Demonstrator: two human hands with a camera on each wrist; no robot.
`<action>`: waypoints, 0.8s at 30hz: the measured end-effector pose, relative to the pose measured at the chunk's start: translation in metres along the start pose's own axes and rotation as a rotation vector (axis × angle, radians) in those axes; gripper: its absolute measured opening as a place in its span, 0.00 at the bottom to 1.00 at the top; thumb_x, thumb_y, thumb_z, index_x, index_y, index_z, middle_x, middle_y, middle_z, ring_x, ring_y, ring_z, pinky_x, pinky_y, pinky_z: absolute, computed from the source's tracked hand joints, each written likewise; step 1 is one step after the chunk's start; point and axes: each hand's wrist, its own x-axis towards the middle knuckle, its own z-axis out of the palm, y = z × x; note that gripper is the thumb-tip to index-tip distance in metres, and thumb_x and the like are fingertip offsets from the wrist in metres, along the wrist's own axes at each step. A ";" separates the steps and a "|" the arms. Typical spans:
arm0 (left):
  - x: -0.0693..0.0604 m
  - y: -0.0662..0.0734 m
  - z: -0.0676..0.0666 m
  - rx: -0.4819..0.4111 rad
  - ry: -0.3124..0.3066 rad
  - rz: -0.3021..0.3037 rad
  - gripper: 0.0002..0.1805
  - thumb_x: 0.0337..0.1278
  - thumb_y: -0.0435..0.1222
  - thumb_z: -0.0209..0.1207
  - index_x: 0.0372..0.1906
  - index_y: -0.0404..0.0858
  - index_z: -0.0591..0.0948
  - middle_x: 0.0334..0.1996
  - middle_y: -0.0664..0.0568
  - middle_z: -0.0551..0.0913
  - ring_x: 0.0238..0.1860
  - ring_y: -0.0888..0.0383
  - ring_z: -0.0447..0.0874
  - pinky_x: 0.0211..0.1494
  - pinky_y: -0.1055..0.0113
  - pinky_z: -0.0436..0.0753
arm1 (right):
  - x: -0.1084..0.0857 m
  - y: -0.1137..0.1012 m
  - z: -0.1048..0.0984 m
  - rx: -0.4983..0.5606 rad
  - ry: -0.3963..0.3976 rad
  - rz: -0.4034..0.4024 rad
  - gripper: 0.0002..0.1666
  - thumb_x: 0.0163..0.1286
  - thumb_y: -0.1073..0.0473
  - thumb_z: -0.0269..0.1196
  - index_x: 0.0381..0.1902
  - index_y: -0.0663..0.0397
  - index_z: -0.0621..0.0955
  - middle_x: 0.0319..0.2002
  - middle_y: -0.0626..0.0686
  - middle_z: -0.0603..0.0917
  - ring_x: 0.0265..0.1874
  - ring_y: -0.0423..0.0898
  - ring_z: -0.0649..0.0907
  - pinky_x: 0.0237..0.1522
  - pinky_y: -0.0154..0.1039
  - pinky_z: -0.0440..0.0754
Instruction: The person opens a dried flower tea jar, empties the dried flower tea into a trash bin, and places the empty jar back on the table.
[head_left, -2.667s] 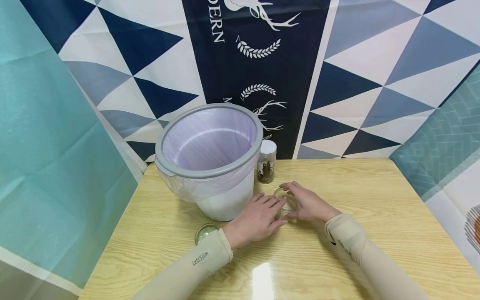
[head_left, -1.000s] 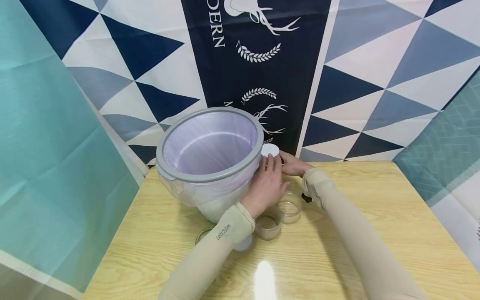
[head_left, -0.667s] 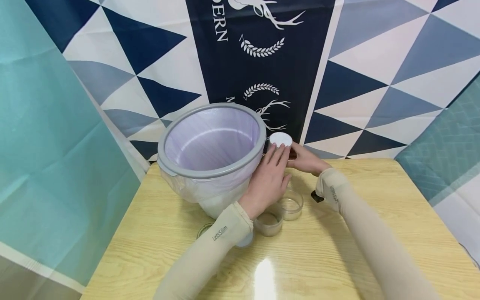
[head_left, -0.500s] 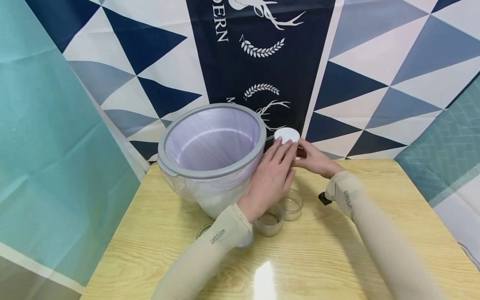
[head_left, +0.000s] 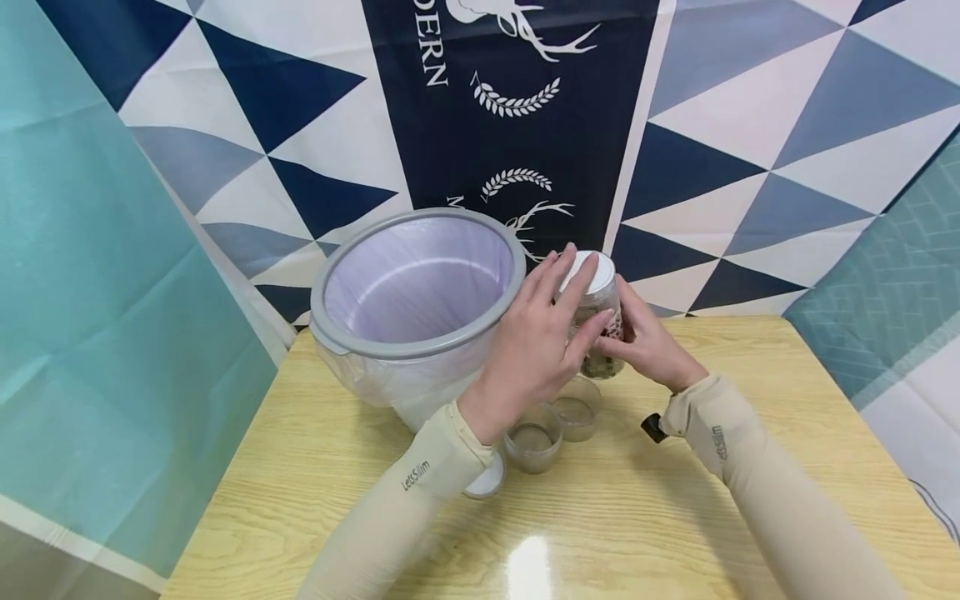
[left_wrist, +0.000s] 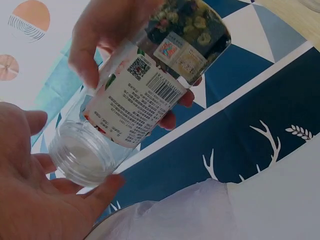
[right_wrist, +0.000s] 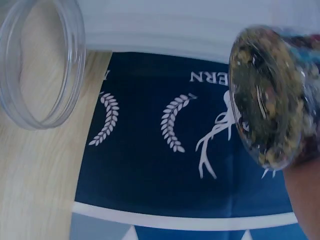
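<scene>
Patterned backdrop (head_left: pixel 697 92) stands behind: triangles in navy, grey-blue and white, flanking a dark panel printed with antlers and leaf sprigs. Wood-grain bench (head_left: pixel 637 508) runs below it. On the bench, left of the jar, sits a pale bin (head_left: pixel 397 349) with a grey rim and a thin lilac liner folded over the edge.

Both of the person's arms wear beige sleeves (head_left: pixel 780 500). Hands, right: the right hand (head_left: pixel 651 348) is clamped around the jar, thumb on the near side. Hands, left: the left hand (head_left: pixel 528 350) has its fingers extended and spread apart about the jar's top; firm contact cannot be told.

Jar (head_left: pixel 592 305): clear, tilted, held off the bench to the right of the bin; its underside shows in the right wrist view. Dark contents with yellowish pieces gather at the base. Its upper end carries a white top (head_left: pixel 602 277). Two clear round containers (head_left: pixel 534 442) stand close together on the bench, nearer the viewer than the jar. A white disc (head_left: pixel 486 477) lies beside the left cuff. The jar's label (left_wrist: pixel 127 97) bears a barcode and a square code.
</scene>
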 end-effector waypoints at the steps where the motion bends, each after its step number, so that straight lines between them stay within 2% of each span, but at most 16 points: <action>1: 0.000 0.000 -0.001 -0.001 -0.006 -0.004 0.30 0.78 0.48 0.53 0.76 0.39 0.70 0.75 0.40 0.70 0.74 0.44 0.70 0.79 0.58 0.69 | -0.001 -0.001 0.003 -0.033 0.014 0.008 0.49 0.63 0.72 0.64 0.80 0.54 0.58 0.60 0.48 0.74 0.55 0.39 0.79 0.53 0.26 0.80; 6: -0.001 0.001 -0.001 0.038 -0.031 0.001 0.28 0.80 0.45 0.50 0.76 0.39 0.70 0.73 0.39 0.72 0.66 0.43 0.77 0.72 0.55 0.76 | -0.002 -0.001 0.013 -0.117 0.071 0.039 0.52 0.51 0.72 0.71 0.74 0.59 0.63 0.57 0.53 0.76 0.50 0.40 0.80 0.49 0.28 0.82; 15: 0.001 0.004 -0.005 0.077 -0.027 0.068 0.28 0.79 0.47 0.52 0.75 0.39 0.72 0.74 0.38 0.72 0.60 0.45 0.79 0.69 0.58 0.76 | -0.007 -0.007 0.013 -0.129 0.109 0.017 0.52 0.47 0.74 0.71 0.72 0.60 0.65 0.54 0.49 0.78 0.47 0.41 0.81 0.47 0.28 0.81; 20: 0.005 0.007 -0.018 0.045 -0.033 0.090 0.28 0.77 0.48 0.54 0.74 0.39 0.72 0.73 0.40 0.73 0.59 0.46 0.80 0.64 0.60 0.79 | -0.009 -0.017 0.012 -0.141 0.123 -0.005 0.53 0.46 0.75 0.72 0.72 0.59 0.66 0.54 0.47 0.78 0.48 0.41 0.81 0.48 0.27 0.82; 24: 0.007 0.007 -0.034 -0.008 -0.080 0.090 0.30 0.77 0.50 0.55 0.76 0.41 0.71 0.73 0.43 0.73 0.63 0.47 0.78 0.67 0.61 0.78 | -0.010 -0.028 0.011 -0.174 0.120 -0.033 0.54 0.46 0.75 0.74 0.72 0.60 0.66 0.54 0.46 0.78 0.49 0.39 0.81 0.49 0.25 0.81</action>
